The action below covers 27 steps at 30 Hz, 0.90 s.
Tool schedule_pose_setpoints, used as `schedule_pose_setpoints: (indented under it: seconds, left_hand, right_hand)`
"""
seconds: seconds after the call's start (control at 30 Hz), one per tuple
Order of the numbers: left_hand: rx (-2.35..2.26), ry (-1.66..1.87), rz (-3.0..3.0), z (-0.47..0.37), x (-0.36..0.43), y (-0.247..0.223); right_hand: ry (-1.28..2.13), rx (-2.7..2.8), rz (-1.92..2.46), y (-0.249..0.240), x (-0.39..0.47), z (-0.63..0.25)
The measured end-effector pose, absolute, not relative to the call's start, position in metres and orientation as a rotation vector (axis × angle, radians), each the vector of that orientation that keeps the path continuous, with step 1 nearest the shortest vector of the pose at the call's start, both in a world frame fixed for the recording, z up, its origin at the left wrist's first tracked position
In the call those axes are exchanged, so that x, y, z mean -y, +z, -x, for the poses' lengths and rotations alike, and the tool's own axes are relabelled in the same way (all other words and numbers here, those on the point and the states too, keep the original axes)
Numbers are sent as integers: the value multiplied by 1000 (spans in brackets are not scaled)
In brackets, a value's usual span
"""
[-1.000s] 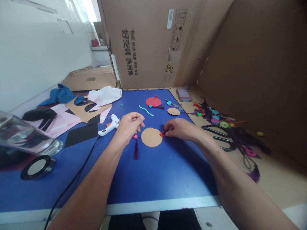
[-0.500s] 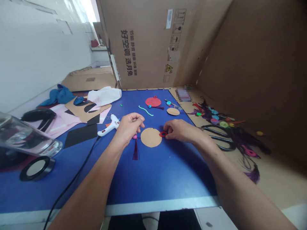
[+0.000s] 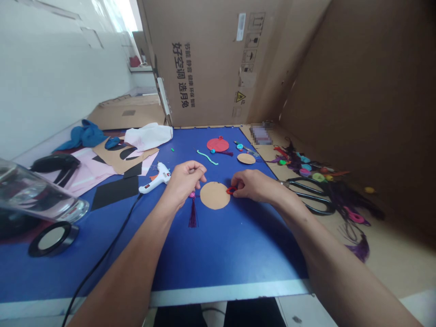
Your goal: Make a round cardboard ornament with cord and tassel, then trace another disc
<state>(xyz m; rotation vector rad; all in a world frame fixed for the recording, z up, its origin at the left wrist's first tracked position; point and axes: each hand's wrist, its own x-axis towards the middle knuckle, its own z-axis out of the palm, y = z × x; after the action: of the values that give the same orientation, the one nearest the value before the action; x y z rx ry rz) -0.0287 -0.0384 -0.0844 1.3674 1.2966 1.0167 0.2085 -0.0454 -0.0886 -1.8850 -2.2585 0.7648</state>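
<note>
One red loop (image 3: 231, 191) is pinched in the closed grip of the right hand (image 3: 251, 184), just right of the frame's centre, at the right edge of a tan cardboard disc (image 3: 215, 195). The disc is laid flat on the blue bench (image 3: 238, 250), between the two hands. The left hand (image 3: 185, 179) is held just left of the disc with its fingers curled; whether anything is gripped there cannot be told. Below its fingers a pink bead (image 3: 192, 194) is partly covered, and a dark purple tassel (image 3: 193, 215) is spread downward from it.

Beside the left hand, toward the left of the frame, a white hot glue gun (image 3: 155, 180) is placed, its black cord (image 3: 108, 250) trailed to the lower left. Farther up the centre, a red disc (image 3: 218, 144), a turquoise strip (image 3: 207, 157) and a second tan disc (image 3: 246, 158) are set out. At the right, black-handled scissors (image 3: 313, 193) are laid near a purple tassel (image 3: 360, 249). At the left edge a clear container (image 3: 41, 193) is seen near a black sheet (image 3: 116, 193). Across the top, the bench is backed by a printed cardboard panel (image 3: 214, 59).
</note>
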Motion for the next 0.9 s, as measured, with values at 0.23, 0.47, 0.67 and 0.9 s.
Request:
schedule_pose_setpoints:
  seconds: [0.23, 0.47, 0.67, 0.9]
  left_hand:
    - [-1300, 1008, -1386, 29, 38, -84]
    - [-1297, 992, -1388, 28, 39, -86]
    - [-1280, 989, -1399, 28, 39, -88]
    - [-1281, 991, -1406, 29, 37, -89]
  right_hand:
    - [735, 2245, 1861, -90, 47, -206]
    - [723, 2237, 1855, -91, 47, -206]
    - [739, 2253, 1880, -87, 46, -210]
    - [760, 2285, 1823, -88, 46, -209]
